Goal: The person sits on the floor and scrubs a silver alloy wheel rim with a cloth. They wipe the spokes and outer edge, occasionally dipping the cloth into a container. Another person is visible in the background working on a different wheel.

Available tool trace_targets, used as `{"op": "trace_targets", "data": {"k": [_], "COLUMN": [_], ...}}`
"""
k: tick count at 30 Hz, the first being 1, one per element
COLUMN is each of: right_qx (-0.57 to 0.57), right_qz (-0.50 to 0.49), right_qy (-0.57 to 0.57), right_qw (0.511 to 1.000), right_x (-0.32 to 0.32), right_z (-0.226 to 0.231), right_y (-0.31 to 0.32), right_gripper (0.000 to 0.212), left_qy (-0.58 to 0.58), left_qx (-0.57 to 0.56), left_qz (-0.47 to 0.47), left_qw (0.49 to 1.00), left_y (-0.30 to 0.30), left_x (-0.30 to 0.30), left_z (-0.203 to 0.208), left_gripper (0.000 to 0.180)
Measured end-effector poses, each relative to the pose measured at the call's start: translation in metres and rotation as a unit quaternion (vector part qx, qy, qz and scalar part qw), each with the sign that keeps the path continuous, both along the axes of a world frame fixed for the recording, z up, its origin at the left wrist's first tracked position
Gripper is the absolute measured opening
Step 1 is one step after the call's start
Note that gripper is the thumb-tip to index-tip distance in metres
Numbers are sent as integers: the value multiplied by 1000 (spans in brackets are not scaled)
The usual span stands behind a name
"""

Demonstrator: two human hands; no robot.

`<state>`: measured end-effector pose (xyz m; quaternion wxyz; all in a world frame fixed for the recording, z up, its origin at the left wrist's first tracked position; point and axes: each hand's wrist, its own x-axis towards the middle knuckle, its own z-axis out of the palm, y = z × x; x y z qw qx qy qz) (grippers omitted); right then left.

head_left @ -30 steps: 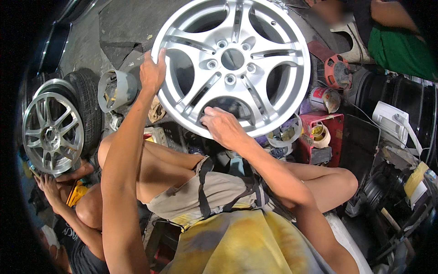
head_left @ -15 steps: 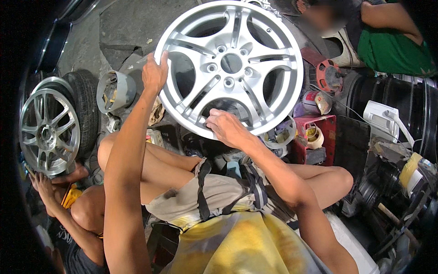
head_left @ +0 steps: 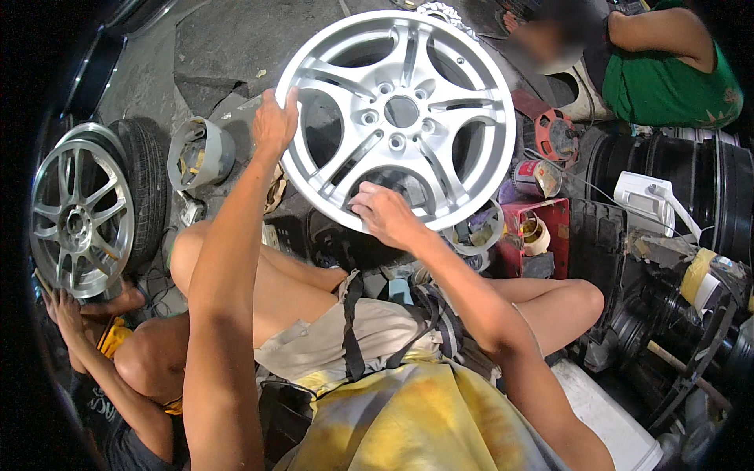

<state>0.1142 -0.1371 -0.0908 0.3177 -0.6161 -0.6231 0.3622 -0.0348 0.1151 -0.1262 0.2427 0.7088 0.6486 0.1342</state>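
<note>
A silver alloy wheel rim (head_left: 446, 143) with several split spokes is held in front of me, its face toward me. My left hand (head_left: 275, 122) grips the rim's left edge, thumb over the lip and the other fingers mostly hidden behind. At the lower edge, my right hand (head_left: 383, 213) is closed round the lip, fingertips curled into the opening between two spokes. Both arms reach forward over my crossed legs. Beneath the rim, parts of the floor and a few dark items show through the openings.
A grey tub (head_left: 206, 153) stands left of the rim. Farther left, a co-worker's hand (head_left: 67, 314) is near another alloy wheel (head_left: 78, 228) beside a tyre (head_left: 145, 188). On the right are a red box (head_left: 559, 235), a can (head_left: 538, 179) and black wheels (head_left: 660, 169). Another person in green (head_left: 667, 78) sits at upper right.
The rim sits slightly lower and looks a little smaller, both hands keeping their grip. The whole view has shifted slightly. The co-worker's hand at the left remains near the other wheel.
</note>
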Motion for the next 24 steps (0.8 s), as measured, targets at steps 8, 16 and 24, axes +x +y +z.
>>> {"op": "trace_targets", "data": {"k": [8, 16, 24], "right_qx": [-26, 27, -9], "right_qz": [4, 3, 7], "right_qy": [-3, -22, -33], "right_qw": [1000, 999, 999], "right_x": [-2, -5, -5], "right_z": [-2, -10, -10], "right_y": [2, 0, 2], "right_gripper": [11, 8, 13], "left_qy": [-10, -31, 88], "left_qx": [3, 4, -33], "left_qz": [-12, -14, -96], "left_qw": [1000, 999, 991], "left_y": [1, -5, 6], "left_x": [-1, 3, -11], "left_z": [0, 7, 19], "left_gripper": [70, 68, 64]}}
